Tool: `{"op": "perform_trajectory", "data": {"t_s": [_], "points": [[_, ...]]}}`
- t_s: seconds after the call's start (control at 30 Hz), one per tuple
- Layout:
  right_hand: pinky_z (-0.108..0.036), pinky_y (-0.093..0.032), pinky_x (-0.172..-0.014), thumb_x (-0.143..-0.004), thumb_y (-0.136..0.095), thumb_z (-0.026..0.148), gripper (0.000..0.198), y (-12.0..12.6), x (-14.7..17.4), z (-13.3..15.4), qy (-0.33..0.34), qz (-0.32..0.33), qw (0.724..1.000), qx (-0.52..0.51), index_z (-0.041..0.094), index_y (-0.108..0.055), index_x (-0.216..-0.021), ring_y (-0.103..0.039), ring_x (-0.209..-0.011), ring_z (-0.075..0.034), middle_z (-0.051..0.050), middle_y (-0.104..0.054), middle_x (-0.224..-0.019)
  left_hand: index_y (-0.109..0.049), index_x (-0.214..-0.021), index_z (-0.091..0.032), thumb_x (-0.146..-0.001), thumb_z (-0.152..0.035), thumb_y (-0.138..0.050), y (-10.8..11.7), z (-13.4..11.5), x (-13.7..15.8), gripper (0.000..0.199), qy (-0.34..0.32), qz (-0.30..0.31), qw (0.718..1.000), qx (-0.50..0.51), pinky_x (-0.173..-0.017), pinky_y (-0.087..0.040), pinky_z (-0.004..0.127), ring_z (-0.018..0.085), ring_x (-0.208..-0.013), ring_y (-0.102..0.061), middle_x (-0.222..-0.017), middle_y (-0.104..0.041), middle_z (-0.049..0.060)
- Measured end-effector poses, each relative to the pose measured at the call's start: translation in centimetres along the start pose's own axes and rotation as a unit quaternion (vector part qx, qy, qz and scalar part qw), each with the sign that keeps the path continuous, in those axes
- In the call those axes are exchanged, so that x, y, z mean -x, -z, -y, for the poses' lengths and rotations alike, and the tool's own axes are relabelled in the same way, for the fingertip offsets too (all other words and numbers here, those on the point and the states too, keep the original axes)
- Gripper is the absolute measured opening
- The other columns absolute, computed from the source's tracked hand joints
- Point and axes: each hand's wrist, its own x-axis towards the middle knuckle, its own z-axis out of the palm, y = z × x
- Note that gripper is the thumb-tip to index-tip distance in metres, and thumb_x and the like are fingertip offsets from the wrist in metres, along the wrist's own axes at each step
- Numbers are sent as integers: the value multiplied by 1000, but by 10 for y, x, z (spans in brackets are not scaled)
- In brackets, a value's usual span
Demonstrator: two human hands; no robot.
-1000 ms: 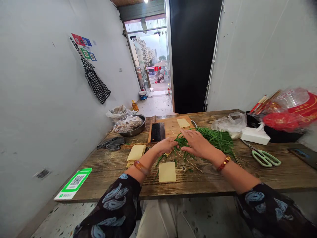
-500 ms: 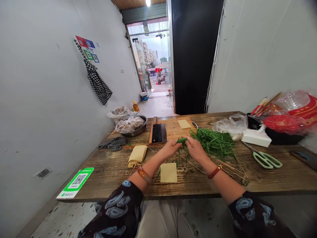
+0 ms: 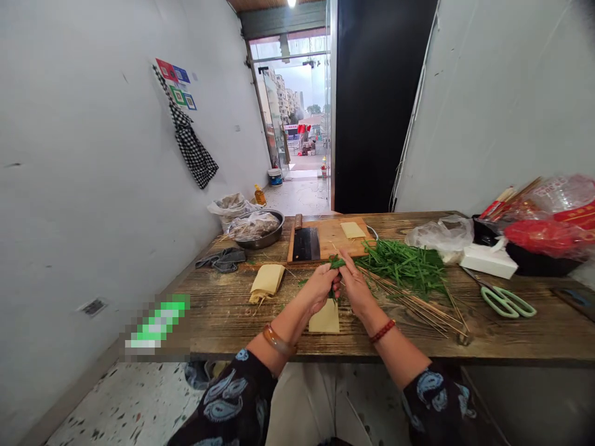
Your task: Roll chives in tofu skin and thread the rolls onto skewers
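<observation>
Left hand (image 3: 320, 288) is clamping its fingers on slender green leaves (image 3: 336, 262), dial centre; right hand (image 3: 356, 288) is touching them, finger closure indeterminate. Flat yellow sheet (image 3: 324, 319) is lying at 6 o'clock, loose leaf heap (image 3: 406, 263) at 3. Round metal bowl (image 3: 260, 241), 10 o'clock, is holding a filled plastic bag (image 3: 253, 226).

Daylight streams through the glass doorway (image 3: 297, 118), bleaching the floor (image 3: 302, 195) just inside, and 1 ceiling lamp (image 3: 291, 3) flares white up top! Soft, even light over the bench (image 3: 418, 347), gloom underneath. Green leaves (image 3: 404, 266) come through crisp; plastic bags (image 3: 558, 192) smear towards the stretched right edge. Coarse pixel blocks swallow the green-and-white sign (image 3: 160, 322)!
</observation>
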Motion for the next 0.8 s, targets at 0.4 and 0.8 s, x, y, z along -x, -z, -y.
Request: {"op": "perform_trajectory", "data": {"t_s": [0.4, 0.8], "points": [[-42, -43, -102, -91, -46, 17, 54, 33, 19, 44, 252, 232, 870, 355, 19, -32, -143, -48, -124, -24, -14, -50, -136, -50, -78, -16, -80, -30, -55, 40, -18, 31, 15, 84, 141, 968, -192, -39, -20, 19, 4, -41, -24, -55, -36, -8], [-35, -48, -81, -97, -32, 17, 29, 22, 44, 22, 184, 126, 892, 394, 14, -59, -107, -60, -89, -22, -12, -65, -97, -64, -98, -12, -89, -35, -46, 70, -11, 36, 30, -20, 47, 978, -205, -78, -45, 25, 15, -85, -58, -92, -66, 6]]}}
